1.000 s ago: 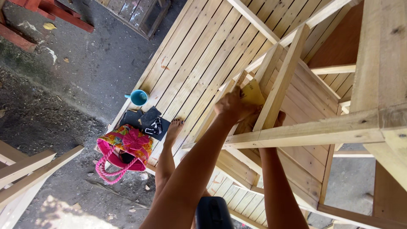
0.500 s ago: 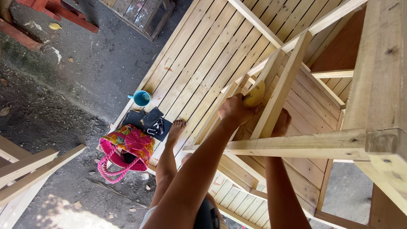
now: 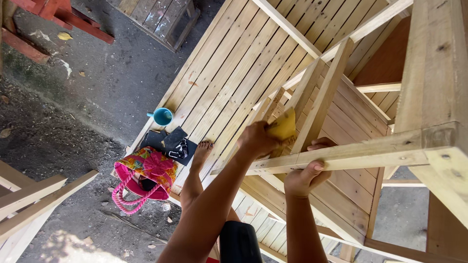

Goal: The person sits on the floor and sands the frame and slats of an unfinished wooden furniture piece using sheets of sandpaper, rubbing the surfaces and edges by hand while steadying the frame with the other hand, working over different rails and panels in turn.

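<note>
A large slatted wooden panel (image 3: 234,73) of pale planks fills the middle and upper part of the view, running from about 7 o'clock up to 1 o'clock; its top edge is cut off by the frame. Over it, from centre toward 3 o'clock, stands an unfinished wooden frame (image 3: 429,97) of pale posts and rails, its right side and lower legs cropped out of view. A horizontal rail (image 3: 360,155) of this frame crosses at about 3 o'clock. The right hand (image 3: 304,175) grips that rail from below, fingers curled tight around it, thumb hidden behind the wood. Just beside it, toward 10 o'clock, the left hand (image 3: 256,139) presses a folded piece of yellow sandpaper (image 3: 282,127) against an upright slat, fingers closed together on the sheet; the fingertips are hidden beneath it. Dark ground (image 3: 97,87) lies at 9 o'clock. At 8 o'clock a pink and patterned bag (image 3: 144,170) rests at the panel's edge, with dark flat objects (image 3: 168,142) above it, too small to identify. A bare foot (image 3: 202,151) rests on the planks. A small blue cup (image 3: 162,116) stands at 10 o'clock.
</note>
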